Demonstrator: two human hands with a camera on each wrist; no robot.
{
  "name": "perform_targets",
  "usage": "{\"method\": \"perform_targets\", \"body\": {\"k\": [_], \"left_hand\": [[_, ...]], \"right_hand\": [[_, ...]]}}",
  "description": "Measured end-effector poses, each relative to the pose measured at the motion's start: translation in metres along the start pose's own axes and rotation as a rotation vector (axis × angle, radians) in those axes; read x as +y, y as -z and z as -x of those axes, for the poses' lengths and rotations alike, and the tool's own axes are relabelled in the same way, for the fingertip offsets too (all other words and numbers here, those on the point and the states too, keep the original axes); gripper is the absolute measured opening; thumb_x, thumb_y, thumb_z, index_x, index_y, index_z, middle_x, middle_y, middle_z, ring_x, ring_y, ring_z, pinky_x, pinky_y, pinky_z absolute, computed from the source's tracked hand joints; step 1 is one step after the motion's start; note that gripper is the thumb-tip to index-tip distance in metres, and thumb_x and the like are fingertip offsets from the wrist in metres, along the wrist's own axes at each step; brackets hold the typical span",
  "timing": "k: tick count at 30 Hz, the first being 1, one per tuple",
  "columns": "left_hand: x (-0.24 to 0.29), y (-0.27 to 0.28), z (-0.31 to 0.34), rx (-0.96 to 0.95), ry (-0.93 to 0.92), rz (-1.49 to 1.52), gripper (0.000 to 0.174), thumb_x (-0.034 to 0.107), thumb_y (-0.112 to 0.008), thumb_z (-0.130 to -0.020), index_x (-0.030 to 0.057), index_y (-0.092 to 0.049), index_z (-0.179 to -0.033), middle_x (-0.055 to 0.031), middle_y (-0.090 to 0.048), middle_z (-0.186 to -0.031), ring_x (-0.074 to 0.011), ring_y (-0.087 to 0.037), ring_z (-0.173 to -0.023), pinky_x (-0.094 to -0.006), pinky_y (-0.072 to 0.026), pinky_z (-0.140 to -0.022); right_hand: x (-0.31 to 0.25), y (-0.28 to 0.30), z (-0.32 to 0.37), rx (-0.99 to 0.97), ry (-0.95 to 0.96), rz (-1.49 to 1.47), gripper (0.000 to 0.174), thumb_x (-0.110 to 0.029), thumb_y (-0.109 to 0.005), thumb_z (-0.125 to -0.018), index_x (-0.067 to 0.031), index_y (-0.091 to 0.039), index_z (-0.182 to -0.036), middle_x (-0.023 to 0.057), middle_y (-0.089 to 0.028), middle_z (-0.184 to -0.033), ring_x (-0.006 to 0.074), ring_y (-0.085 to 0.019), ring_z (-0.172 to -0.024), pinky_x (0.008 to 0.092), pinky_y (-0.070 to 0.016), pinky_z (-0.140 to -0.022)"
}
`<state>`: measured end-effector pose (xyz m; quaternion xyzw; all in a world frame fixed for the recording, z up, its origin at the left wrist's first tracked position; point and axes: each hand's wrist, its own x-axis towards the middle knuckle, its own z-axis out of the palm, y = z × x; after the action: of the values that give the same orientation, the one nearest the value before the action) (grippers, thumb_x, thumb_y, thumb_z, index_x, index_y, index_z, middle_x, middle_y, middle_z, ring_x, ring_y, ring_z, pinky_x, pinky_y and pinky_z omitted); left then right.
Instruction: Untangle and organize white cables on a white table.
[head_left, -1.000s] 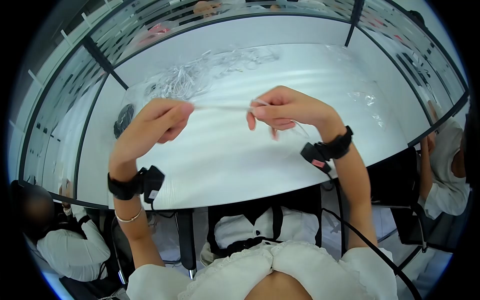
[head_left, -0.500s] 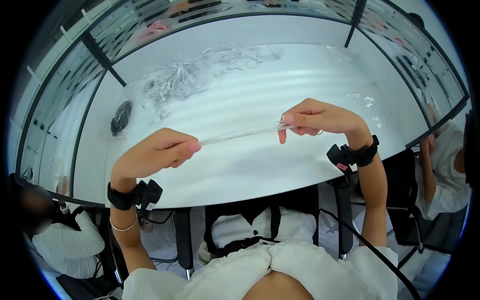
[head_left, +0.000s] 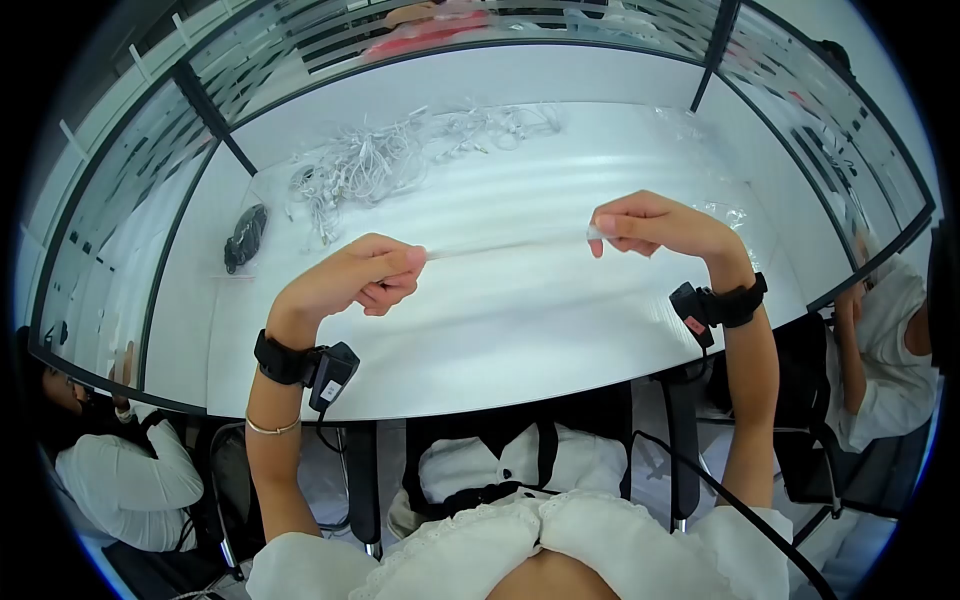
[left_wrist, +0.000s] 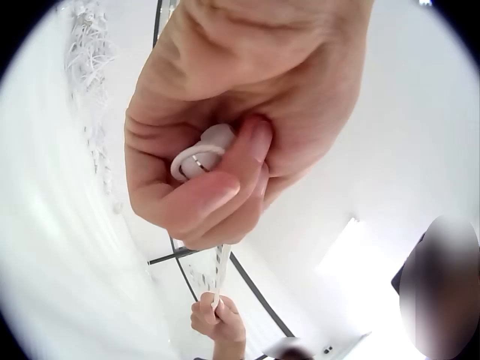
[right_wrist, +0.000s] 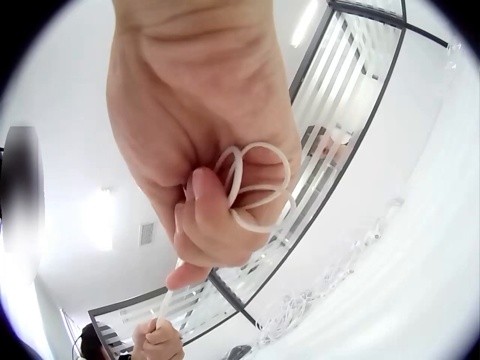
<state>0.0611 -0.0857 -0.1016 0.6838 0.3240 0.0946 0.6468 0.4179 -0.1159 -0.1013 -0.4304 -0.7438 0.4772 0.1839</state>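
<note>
A thin white cable (head_left: 510,246) is stretched nearly level between both hands, above the white table. My left hand (head_left: 365,275) grips its left end with curled fingers. In the left wrist view, a white rounded end piece (left_wrist: 199,161) with a small loop of cable pokes out inside that fist. My right hand (head_left: 655,222) pinches the other end between thumb and fingers. Several loose loops (right_wrist: 262,184) of the white cable hang by the right palm in the right wrist view. Both hands are raised over the middle of the table.
A tangled pile of white cables (head_left: 375,165) lies at the table's back left. A dark bundle (head_left: 246,240) sits at the left edge. Clear plastic (head_left: 735,215) lies at the right. Low partitions (head_left: 480,75) enclose the table. Other people sit at both sides.
The right hand has moved right and the hands are farther apart, with a longer stretch of cable between them. The left hand dipped nearer the body, then came up and right.
</note>
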Motion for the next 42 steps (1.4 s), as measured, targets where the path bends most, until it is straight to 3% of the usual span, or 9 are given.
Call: {"method": "perform_targets", "body": {"k": [4,11,13,16,22,25,32,38,42], "left_hand": [[-0.003,0.005,-0.005,-0.047,-0.039,0.137,0.044,0.037,-0.042,-0.099,0.0148,-0.031,-0.063,0.007,-0.027,-0.051,-0.0049,-0.021,-0.045,-0.0227,-0.0225,-0.042],[-0.017,-0.041,-0.064,0.331,-0.293,0.464,0.041,0.037,-0.039,-0.101,0.0142,-0.031,-0.068,0.0077,-0.025,-0.054,-0.003,-0.019,-0.045,-0.022,-0.0156,-0.041],[-0.014,-0.048,-0.074,0.377,-0.302,0.426,0.042,0.04,-0.039,-0.101,0.0139,-0.031,-0.068,0.0074,-0.025,-0.056,-0.003,-0.019,-0.046,-0.022,-0.0141,-0.041],[-0.02,-0.055,-0.083,0.421,-0.357,0.383,0.044,0.043,-0.04,-0.1,0.0137,-0.031,-0.069,0.0071,-0.024,-0.058,-0.0032,-0.019,-0.047,-0.0224,-0.0125,-0.041],[-0.024,-0.053,-0.085,0.378,-0.24,0.288,0.043,0.042,-0.042,-0.098,0.0161,-0.029,-0.065,0.0068,-0.025,-0.056,-0.0033,-0.019,-0.047,-0.0228,-0.0108,-0.042],[-0.025,-0.05,-0.085,0.326,-0.221,0.271,0.04,0.041,-0.04,-0.095,0.0162,-0.029,-0.065,0.007,-0.024,-0.055,-0.0031,-0.018,-0.047,-0.0224,-0.0106,-0.042],[-0.034,-0.041,-0.083,0.293,-0.136,0.512,0.047,0.057,-0.039,-0.087,0.0183,-0.027,-0.064,0.0071,-0.024,-0.055,-0.0036,-0.017,-0.046,-0.0209,-0.0095,-0.041],[-0.032,-0.05,-0.088,0.613,-0.066,0.379,0.044,0.046,-0.033,-0.091,0.0164,-0.032,-0.06,0.0068,-0.029,-0.053,-0.0058,-0.019,-0.044,-0.0241,-0.0121,-0.041],[-0.046,-0.041,-0.091,0.693,-0.166,0.33,0.036,0.031,-0.029,-0.09,0.0134,-0.041,-0.061,0.005,-0.032,-0.051,-0.0063,-0.02,-0.044,-0.0255,-0.0136,-0.042]], "right_hand": [[-0.002,-0.002,-0.01,0.251,0.074,-0.122,0.041,-0.041,-0.048,-0.096,-0.0048,-0.06,-0.082,-0.008,-0.028,-0.058,0.0036,-0.023,-0.051,0.0208,-0.0199,-0.047],[-0.032,-0.021,-0.049,0.426,0.281,-0.673,0.035,-0.035,-0.047,-0.099,-0.0009,-0.056,-0.094,-0.0086,-0.026,-0.063,0.0015,-0.019,-0.052,0.0193,-0.015,-0.045],[-0.044,-0.04,-0.058,0.425,0.295,-0.56,0.032,-0.032,-0.048,-0.098,-0.0029,-0.059,-0.093,-0.0076,-0.027,-0.063,0.0021,-0.021,-0.052,0.0196,-0.0169,-0.045],[-0.038,-0.069,-0.081,0.424,0.564,-0.099,0.028,-0.025,-0.046,-0.096,-0.0003,-0.059,-0.09,0.0035,-0.057,-0.071,0.0157,-0.049,-0.064,0.0297,-0.0426,-0.064],[-0.024,-0.071,-0.081,0.498,0.302,0.172,0.032,-0.025,-0.043,-0.098,0.0001,-0.056,-0.083,0.0154,-0.06,-0.069,0.0312,-0.056,-0.064,0.0362,-0.0445,-0.062],[-0.021,-0.07,-0.083,0.519,0.213,0.351,0.025,-0.022,-0.046,-0.096,-0.0006,-0.055,-0.087,0.0147,-0.061,-0.071,0.0318,-0.06,-0.064,0.0377,-0.0447,-0.059],[-0.01,-0.094,-0.089,0.69,0.456,0.804,0.011,-0.013,-0.055,-0.088,-0.0037,-0.05,-0.091,0.0099,-0.061,-0.074,0.0254,-0.061,-0.061,0.0328,-0.0456,-0.051],[-0.01,-0.12,-0.089,0.675,0.361,1.149,0.019,-0.006,-0.062,-0.077,-0.003,-0.052,-0.093,0.0076,-0.057,-0.077,0.0193,-0.062,-0.061,0.028,-0.0464,-0.05],[-0.011,-0.121,-0.088,0.695,0.37,1.059,0.012,-0.012,-0.057,-0.086,-0.0039,-0.053,-0.094,0.0078,-0.058,-0.075,0.0194,-0.062,-0.061,0.0288,-0.0465,-0.05]]}}
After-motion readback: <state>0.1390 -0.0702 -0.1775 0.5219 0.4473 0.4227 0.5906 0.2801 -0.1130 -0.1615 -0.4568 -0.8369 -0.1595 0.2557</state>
